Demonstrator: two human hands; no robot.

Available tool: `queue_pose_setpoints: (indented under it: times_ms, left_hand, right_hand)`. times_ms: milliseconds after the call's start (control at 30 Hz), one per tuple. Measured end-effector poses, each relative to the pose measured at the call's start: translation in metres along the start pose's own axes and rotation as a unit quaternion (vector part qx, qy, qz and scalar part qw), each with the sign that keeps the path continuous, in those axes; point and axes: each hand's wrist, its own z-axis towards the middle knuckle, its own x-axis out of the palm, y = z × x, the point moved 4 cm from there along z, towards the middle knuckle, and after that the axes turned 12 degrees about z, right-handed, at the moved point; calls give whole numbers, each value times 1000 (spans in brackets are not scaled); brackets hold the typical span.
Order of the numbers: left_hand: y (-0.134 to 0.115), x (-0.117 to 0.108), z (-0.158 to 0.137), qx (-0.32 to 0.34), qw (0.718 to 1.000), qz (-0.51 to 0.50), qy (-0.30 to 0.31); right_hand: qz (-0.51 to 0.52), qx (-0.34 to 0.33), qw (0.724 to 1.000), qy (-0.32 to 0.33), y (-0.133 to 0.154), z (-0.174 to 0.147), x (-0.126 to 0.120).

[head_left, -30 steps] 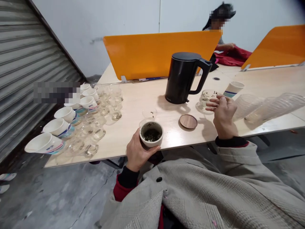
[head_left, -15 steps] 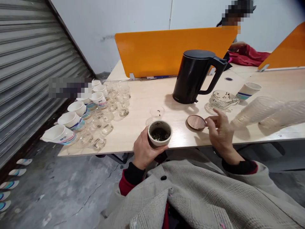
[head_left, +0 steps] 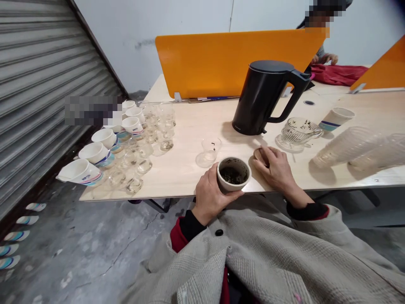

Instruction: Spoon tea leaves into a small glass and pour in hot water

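My left hand (head_left: 209, 195) grips a white jar (head_left: 233, 173) with dark tea leaves inside, held at the table's near edge (head_left: 158, 195). My right hand (head_left: 274, 166) lies over the round wooden lid (head_left: 258, 154) on the table, fingers closed around it; only a sliver of the lid shows. A small clear glass (head_left: 211, 147) with a few leaves stands just behind the jar. A ribbed glass cup (head_left: 296, 131) with leaves sits on a saucer to the right of my right hand.
A black electric kettle (head_left: 265, 97) stands behind my hands. Several paper cups (head_left: 95, 153) and small glasses (head_left: 142, 147) lie at the left end. Stacked clear plastic cups (head_left: 348, 145) and a paper cup (head_left: 335, 119) lie at right. Orange dividers (head_left: 221, 63) stand behind; another person's hand (head_left: 327, 58) rests on red cloth.
My right hand moved left from the ribbed glass cup to the wooden lid and closed over it. My left hand kept hold of the jar.
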Motion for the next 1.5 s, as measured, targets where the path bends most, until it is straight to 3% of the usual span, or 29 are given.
queue_pose_setpoints:
  times_ms: [100,233,333,433,800,1133,1233,1333,1400,1500]
  left_hand:
    - [-2,3,5,-11,1000,-1,10]
    - [-6,7,10,-24,999,-1,26]
    - [-8,7,12,-30,999,-7,36]
    - [-9,8,12,-29,999,-9,38]
    - [-5,13,11,-12,999,1,38]
    - [-3,10,9,6,999,-23,27]
    - [6,-6,7,16,998,-66,10]
    - [25,-28,9,-25,995,-88,-46]
    - [40,-38,14,-65,990,-92,-84]
    - [56,-35,29,-97,988,-98,-72]
  right_hand:
    - [95,-6,995,-31,24,5,-20]
    - [164,-100,981,32,82,7,-34]
    - [158,-159,970,95,114,5,-31]
    - [116,-186,968,123,126,5,-26]
    - [12,-210,964,165,141,4,-16]
    - [41,-202,963,173,128,0,-6]
    - [81,-199,965,150,117,2,-10]
    - [93,-178,975,92,101,14,-26]
    - [78,-161,983,48,93,30,-38]
    - [60,-145,988,-1,87,66,-45]
